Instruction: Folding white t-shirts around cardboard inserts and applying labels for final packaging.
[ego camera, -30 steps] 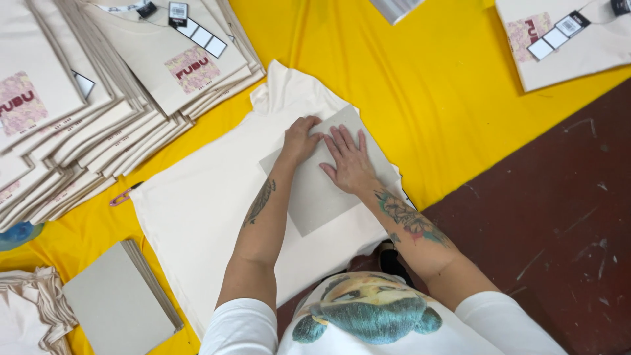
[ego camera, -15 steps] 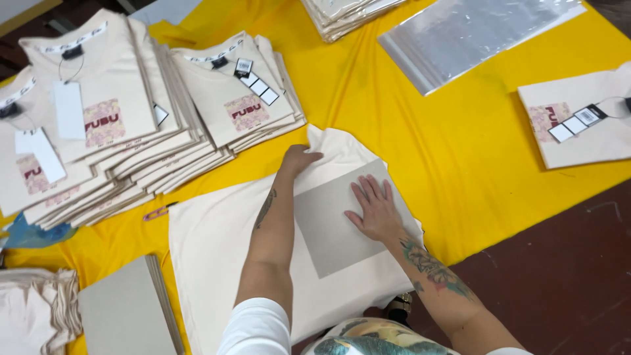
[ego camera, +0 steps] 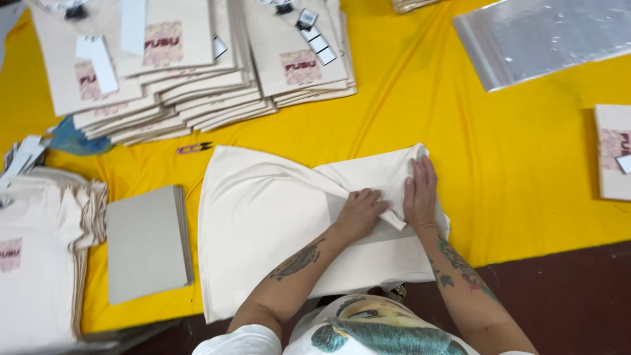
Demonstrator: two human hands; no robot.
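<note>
A cream T-shirt lies flat on the yellow cloth of the table, with a grey cardboard sheet lying on it, mostly hidden. My left hand pinches a fold of the shirt's upper part and draws it over the cardboard. My right hand lies flat, fingers together, pressing the folded fabric down at the shirt's right edge.
Stacks of folded, tagged cream shirts fill the far left. A pile of grey cardboard sheets sits left of the shirt, with unfolded shirts beyond it. Clear plastic bags lie far right, another folded shirt at the right edge, and a small clip nearby.
Earlier both hands lay flat on the cardboard. Now my left hand has gripped the shirt's top and folded it over the cardboard, and my right hand has shifted up to hold the fold.
</note>
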